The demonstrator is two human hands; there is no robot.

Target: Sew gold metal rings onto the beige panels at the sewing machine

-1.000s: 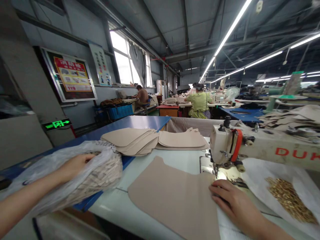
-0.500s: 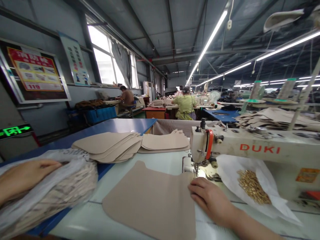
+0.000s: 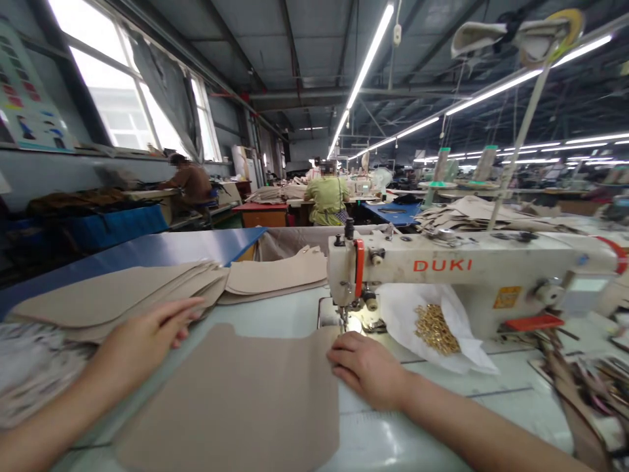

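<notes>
A beige cut piece of material (image 3: 236, 400) lies flat on the pale sewing table (image 3: 393, 439) in front of me. My right hand (image 3: 366, 367) rests on its right edge, fingers flat and pointing left, just before the needle of the white DUKI sewing machine (image 3: 466, 269). My left hand (image 3: 142, 337) hovers with fingers stretched out over the piece's upper left corner, beside a stack of beige cut pieces (image 3: 128, 295). Neither hand grips anything.
A plastic bag of printed strips (image 3: 29, 373) lies at the far left. A white bag of small gold metal parts (image 3: 435, 328) sits under the machine arm. More beige pieces (image 3: 275, 275) lie behind. Other people (image 3: 327, 196) work at distant tables.
My left hand has come off the plastic bag and moved right, towards the beige piece. The view has swung right, showing more of the machine. My right hand stays on the piece's edge.
</notes>
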